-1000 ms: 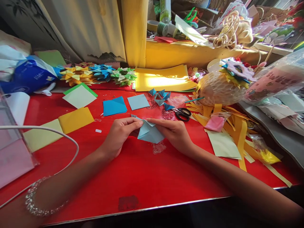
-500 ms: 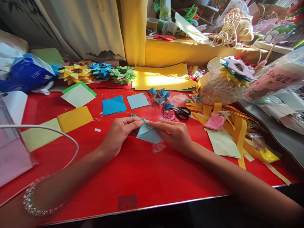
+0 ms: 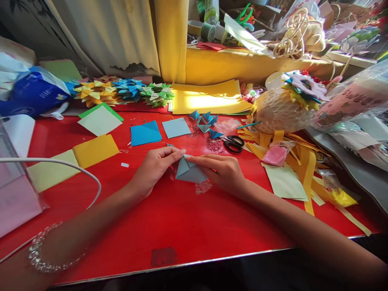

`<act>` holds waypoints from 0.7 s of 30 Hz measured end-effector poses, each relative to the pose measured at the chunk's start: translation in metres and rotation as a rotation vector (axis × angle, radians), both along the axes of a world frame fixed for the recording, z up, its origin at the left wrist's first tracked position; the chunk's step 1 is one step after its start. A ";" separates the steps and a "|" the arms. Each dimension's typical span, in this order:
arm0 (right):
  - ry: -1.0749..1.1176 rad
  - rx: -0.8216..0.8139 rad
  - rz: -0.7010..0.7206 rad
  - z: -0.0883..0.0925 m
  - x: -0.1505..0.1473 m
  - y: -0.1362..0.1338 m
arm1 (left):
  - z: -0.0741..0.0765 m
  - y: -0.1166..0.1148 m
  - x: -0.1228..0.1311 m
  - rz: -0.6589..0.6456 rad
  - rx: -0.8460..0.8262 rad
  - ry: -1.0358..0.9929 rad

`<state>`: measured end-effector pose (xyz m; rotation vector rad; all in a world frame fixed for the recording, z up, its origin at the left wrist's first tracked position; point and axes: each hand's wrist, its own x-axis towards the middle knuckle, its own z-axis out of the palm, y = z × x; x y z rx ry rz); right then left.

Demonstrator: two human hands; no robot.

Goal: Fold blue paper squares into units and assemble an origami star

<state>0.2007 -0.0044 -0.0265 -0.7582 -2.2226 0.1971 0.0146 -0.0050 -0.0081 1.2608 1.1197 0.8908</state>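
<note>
In the head view, a folded light-blue paper (image 3: pixel 190 173) sits at the middle of the red table (image 3: pixel 182 230), held just above its surface between both hands. The left hand (image 3: pixel 153 167) pinches the paper's left edge with its fingertips drawn together. The right hand (image 3: pixel 226 171) grips the right side, its forefinger laid along the top fold. Far of the hands lie a blue square (image 3: pixel 145 133), a paler square (image 3: pixel 176 127), small folded blue pieces (image 3: pixel 205 121) and black scissors (image 3: pixel 233 144) to the right.
</note>
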 end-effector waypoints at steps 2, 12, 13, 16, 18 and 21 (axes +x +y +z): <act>-0.003 -0.008 0.003 0.000 0.000 0.000 | 0.000 0.001 -0.001 0.007 -0.015 0.036; 0.100 -0.238 0.094 0.007 -0.001 -0.002 | -0.001 0.003 -0.002 0.003 0.192 0.192; 0.160 -0.342 0.095 0.009 -0.001 -0.003 | -0.001 0.002 -0.002 -0.005 0.226 0.221; 0.356 -0.726 0.033 0.014 -0.003 -0.004 | 0.001 0.000 -0.003 -0.014 0.282 0.276; 0.391 -0.923 -0.013 0.015 -0.005 -0.003 | 0.002 -0.002 -0.003 -0.013 0.320 0.307; 0.353 -1.083 -0.011 0.016 -0.007 -0.002 | 0.003 -0.003 -0.003 -0.021 0.388 0.366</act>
